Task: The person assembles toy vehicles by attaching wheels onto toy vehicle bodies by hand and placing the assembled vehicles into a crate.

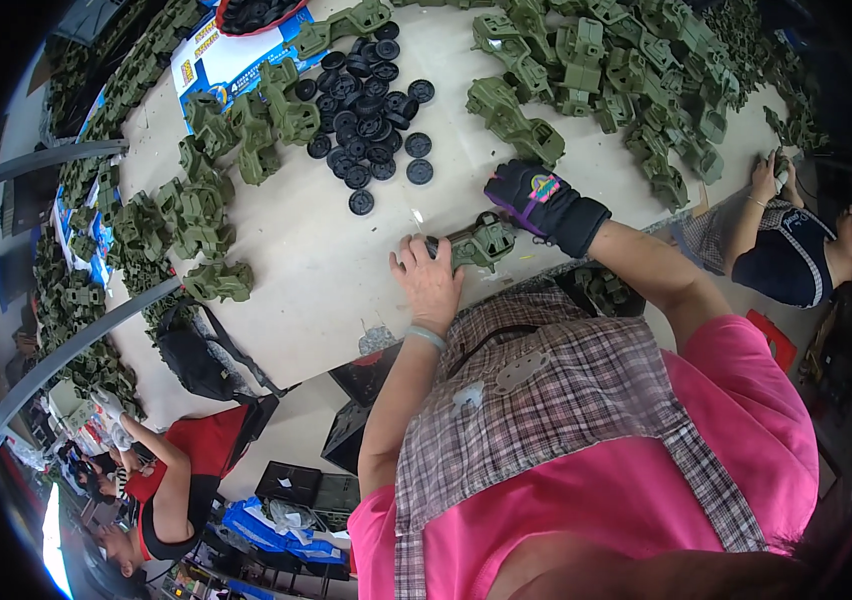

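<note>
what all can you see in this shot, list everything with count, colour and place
table: one, pale, upper middle
car bodies: too many to count, olive green, heaped left and right
single car body: one, olive green, near edge
wheels: dozens, black, loose pile at table's centre
bowl: one, red, top edge
printed sheets: at least two, blue and white, left side
bag: one, black, near left edge
bars: two, grey, far left
crates: several, black, below table
co-workers: at least two, lower left and right
apron: one, plaid, on wearer
left hand: one, bare, on single car body
right hand: one, black-purple glove, beside it
</note>
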`<state>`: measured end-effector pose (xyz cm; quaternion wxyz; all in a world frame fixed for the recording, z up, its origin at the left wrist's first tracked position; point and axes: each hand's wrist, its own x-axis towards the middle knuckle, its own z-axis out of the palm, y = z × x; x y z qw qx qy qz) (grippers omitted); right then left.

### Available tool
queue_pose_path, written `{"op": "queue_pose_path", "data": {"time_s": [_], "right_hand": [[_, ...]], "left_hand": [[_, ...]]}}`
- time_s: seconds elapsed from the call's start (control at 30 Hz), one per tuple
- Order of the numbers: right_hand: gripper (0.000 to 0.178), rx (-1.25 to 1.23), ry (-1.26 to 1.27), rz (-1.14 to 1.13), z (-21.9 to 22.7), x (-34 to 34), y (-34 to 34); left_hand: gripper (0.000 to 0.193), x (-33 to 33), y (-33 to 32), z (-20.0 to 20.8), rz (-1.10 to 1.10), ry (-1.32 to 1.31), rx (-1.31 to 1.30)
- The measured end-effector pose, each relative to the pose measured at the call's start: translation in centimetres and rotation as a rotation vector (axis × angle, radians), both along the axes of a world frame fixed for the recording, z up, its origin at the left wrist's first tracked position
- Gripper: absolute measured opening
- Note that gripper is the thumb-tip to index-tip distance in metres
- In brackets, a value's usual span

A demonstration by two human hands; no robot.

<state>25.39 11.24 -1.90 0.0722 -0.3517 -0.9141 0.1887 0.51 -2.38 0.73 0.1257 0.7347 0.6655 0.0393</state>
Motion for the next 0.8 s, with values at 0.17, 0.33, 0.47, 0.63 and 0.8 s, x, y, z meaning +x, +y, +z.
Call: {"op": "queue_pose_path", "data": {"time_s": [0.17, 0.33, 0.47, 0.63, 0.8], "right_hand": [[0.037, -0.302, 0.207, 0.004, 3.7, 0.0, 0.2], [0.045, -0.212, 0.059, 0.261, 6.1, -1.3, -0.4], [0.051, -0.172, -0.049, 0.332, 6.0, -1.5, -0.1], [0.05, -0.314, -0.026, 0.307, 5.6, -1.9, 0.1], [0.047, -0.313, 0.334, -0.039, 4.4, -4.0, -0.3]], "left_hand": [[0.059, -0.2, 0.0, -0.8, 0.034, -0.089, -0.093], [0.057, -0.2, 0.0, -1.1, 0.037, -0.096, -0.064], [0.057, -0.1, 0.1, -1.1, 0.039, -0.11, -0.078], [0.057, -0.3, -0.1, -1.1, 0.046, -0.116, -0.073], [0.055, -0.4, -0.2, -1.7, 0.044, -0.13, -0.028]]}}
